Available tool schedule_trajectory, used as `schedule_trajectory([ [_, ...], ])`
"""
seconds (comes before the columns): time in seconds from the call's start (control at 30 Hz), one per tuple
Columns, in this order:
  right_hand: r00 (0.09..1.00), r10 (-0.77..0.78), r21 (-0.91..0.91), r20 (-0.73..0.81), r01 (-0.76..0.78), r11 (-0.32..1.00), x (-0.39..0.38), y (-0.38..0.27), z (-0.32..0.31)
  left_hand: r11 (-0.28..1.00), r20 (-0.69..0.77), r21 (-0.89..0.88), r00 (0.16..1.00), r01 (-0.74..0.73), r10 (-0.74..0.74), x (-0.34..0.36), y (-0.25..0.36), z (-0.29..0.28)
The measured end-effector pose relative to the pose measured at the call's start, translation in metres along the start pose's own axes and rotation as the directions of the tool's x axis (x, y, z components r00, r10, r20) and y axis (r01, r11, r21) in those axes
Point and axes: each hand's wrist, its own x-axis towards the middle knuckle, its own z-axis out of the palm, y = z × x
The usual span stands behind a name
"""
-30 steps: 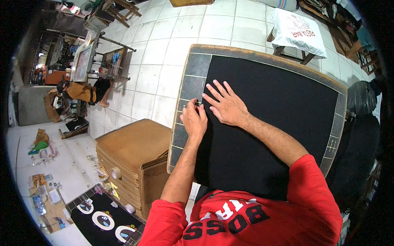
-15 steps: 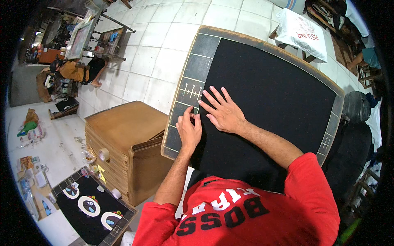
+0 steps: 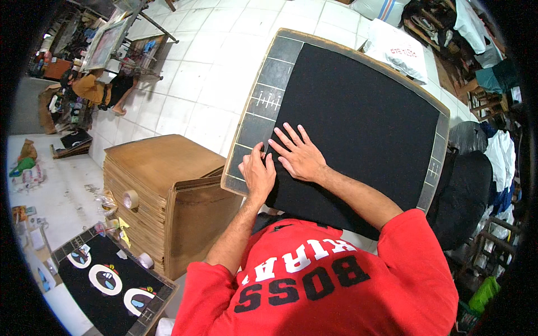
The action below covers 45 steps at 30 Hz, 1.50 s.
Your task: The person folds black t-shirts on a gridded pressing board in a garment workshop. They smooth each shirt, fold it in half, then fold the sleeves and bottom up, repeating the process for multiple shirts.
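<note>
A large black cloth (image 3: 364,95) lies on a grey, wood-rimmed board (image 3: 252,131) with pale grid marks along both sides. My right hand (image 3: 297,155) rests palm down on the cloth near its left edge, fingers spread. Beside it, my left hand (image 3: 256,171) has its fingers curled at that edge, seemingly pinching the cloth; the exact contact is partly hidden by the fingers.
A tall cardboard stack (image 3: 157,159) with a tape roll (image 3: 130,199) stands left; below is a board with printed black cloth (image 3: 78,280). A co-worker (image 3: 89,87) is low by racks at upper left. A white bag (image 3: 395,50) and dark piles (image 3: 465,185) lie right.
Both hands have moved toward me along the cloth's left edge, uncovering more of the grid marks. The view has shifted, so the board appears higher in the picture.
</note>
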Motion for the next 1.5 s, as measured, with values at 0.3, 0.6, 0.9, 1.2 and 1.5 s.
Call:
schedule_trajectory([
  [0.3,0.999,0.017,-0.160,0.031,-0.012,0.987,-0.014,-0.036,0.013,0.991,-0.003,-0.087,0.995,-0.101,0.101,-0.023,-0.029,-0.007],
  [0.6,1.000,0.015,-0.189,0.011,-0.012,0.982,-0.035,-0.094,0.030,0.939,-0.056,-0.302,0.986,-0.166,0.157,-0.013,-0.056,-0.016],
  [0.9,0.998,0.054,0.014,-0.028,-0.054,0.998,-0.074,-0.115,0.026,0.901,-0.154,-0.427,0.977,0.070,-0.148,-0.047,-0.149,-0.089],
  [1.2,0.992,-0.071,0.202,0.104,0.048,0.978,-0.139,-0.138,0.018,0.916,-0.192,-0.189,0.928,-0.354,0.319,-0.079,-0.057,-0.046],
  [1.5,0.596,0.790,0.742,-0.148,-0.461,0.487,-0.253,-0.059,-0.065,0.633,0.187,-0.084,0.612,-0.770,0.769,-0.085,0.082,0.056],
])
